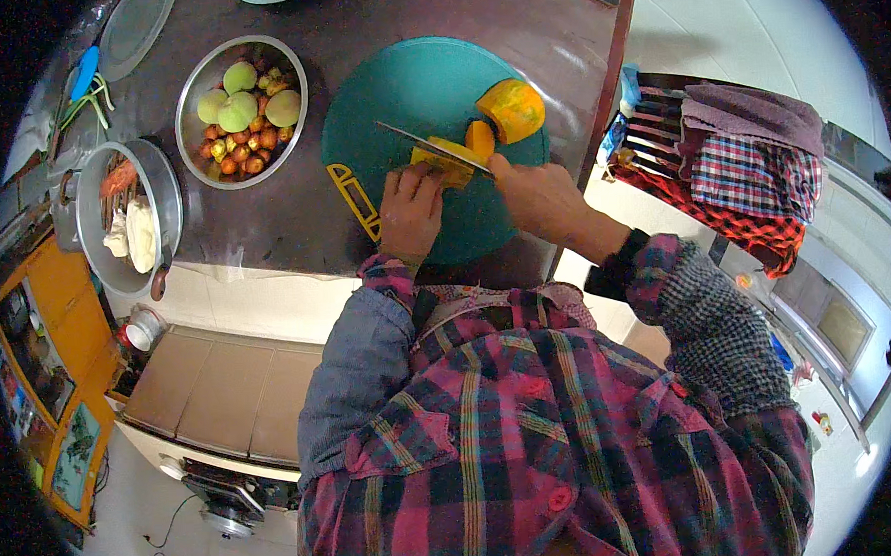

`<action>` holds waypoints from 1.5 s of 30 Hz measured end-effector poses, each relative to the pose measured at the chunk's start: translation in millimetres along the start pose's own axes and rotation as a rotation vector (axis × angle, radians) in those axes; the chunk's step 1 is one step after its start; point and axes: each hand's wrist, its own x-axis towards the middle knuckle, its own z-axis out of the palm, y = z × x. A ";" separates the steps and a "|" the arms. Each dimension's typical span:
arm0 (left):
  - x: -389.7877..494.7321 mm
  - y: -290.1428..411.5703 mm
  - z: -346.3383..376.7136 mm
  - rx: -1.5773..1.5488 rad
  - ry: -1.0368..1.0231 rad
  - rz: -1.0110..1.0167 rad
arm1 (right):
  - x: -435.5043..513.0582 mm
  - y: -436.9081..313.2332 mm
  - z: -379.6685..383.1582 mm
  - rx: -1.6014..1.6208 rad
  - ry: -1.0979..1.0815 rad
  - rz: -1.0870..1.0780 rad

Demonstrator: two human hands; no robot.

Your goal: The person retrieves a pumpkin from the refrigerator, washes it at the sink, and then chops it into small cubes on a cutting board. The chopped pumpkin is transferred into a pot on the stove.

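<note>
My left hand (413, 208) holds down a yellow-orange piece of pumpkin (452, 175) on a round green board (377, 87). Gripped in my right hand (539, 198) is a knife (409, 136), its blade slanting up and left across the pumpkin piece. Whether the edge has gone into the flesh is too small to tell. Just beyond, a smaller orange pumpkin chunk (480, 138) rests beside a large cut pumpkin piece (514, 111) with mottled skin. A yellow-framed peeler (354, 201) lies at the board's left edge, near my left wrist.
A steel bowl (186, 151) of green and small reddish-brown fruits stands on the dark table (264, 226). Left of it, a metal pot (166, 193) holds pale peeled pieces and a reddish one. A chair (651, 112) draped with cloths (754, 171) is at right.
</note>
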 end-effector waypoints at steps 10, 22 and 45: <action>-5.9 -6.4 5.3 -0.013 -0.015 -0.021 | -18.8 -5.0 -16.6 -0.032 -0.155 -0.024; -9.7 -9.7 -1.0 -0.074 -0.010 -0.002 | 26.3 -10.7 8.7 0.044 -0.069 -0.056; -12.5 -12.3 -2.3 -0.164 0.006 -0.038 | 29.6 -16.8 28.7 0.089 -0.003 -0.059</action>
